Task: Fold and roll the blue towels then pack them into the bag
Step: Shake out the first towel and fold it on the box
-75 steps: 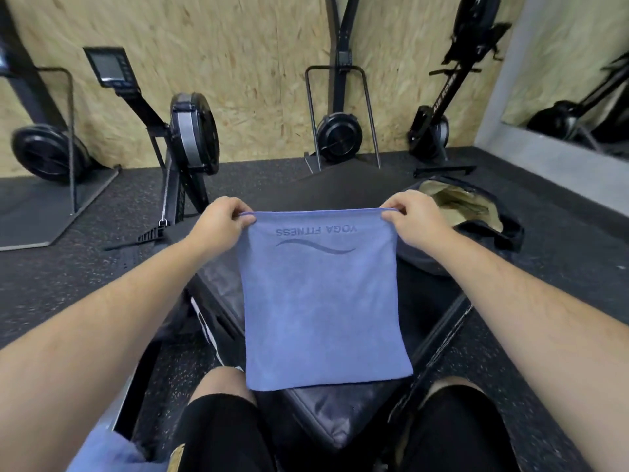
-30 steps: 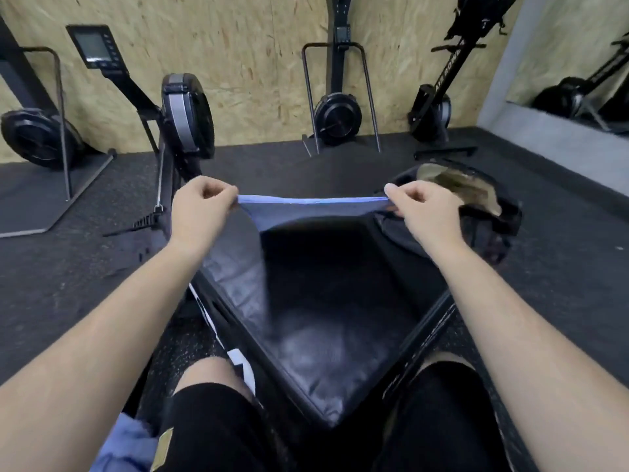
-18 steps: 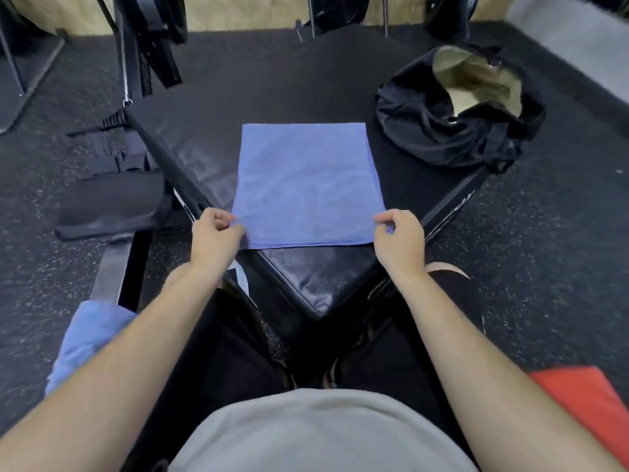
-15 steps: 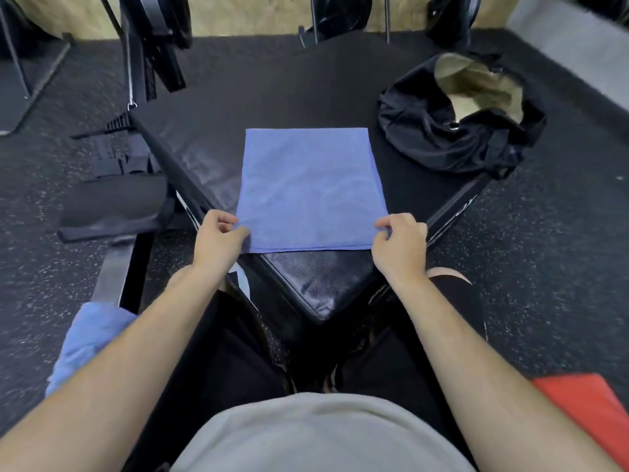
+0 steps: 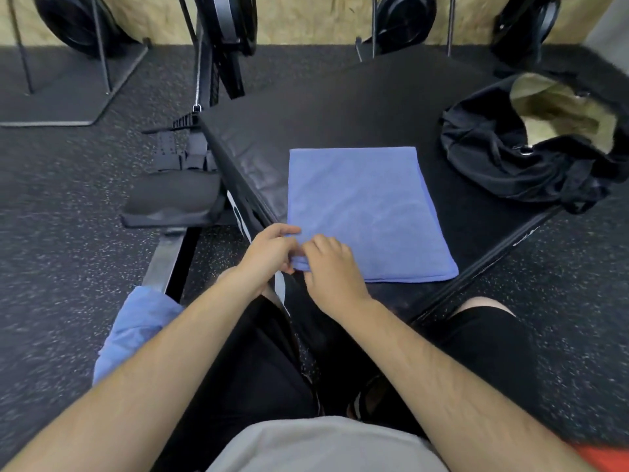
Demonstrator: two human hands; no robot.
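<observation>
A folded blue towel (image 5: 367, 212) lies flat on the black padded box (image 5: 340, 107). Both hands meet at its near left corner. My left hand (image 5: 270, 255) pinches that corner from the left, and my right hand (image 5: 332, 267) grips the same corner from the right, fingers curled over the edge. The black bag (image 5: 531, 161) sits open at the box's far right, its tan lining showing. Another blue towel (image 5: 132, 332) lies bunched on the floor by my left thigh.
A rowing machine with a black seat (image 5: 173, 199) and rail stands left of the box. More machines (image 5: 401, 15) line the wooden back wall. Speckled rubber floor surrounds the box. Something red (image 5: 606, 454) shows at the bottom right.
The towel was held up in the air, then laid flat on the box. In the last half second my right hand slid from the near right corner over to the near left corner.
</observation>
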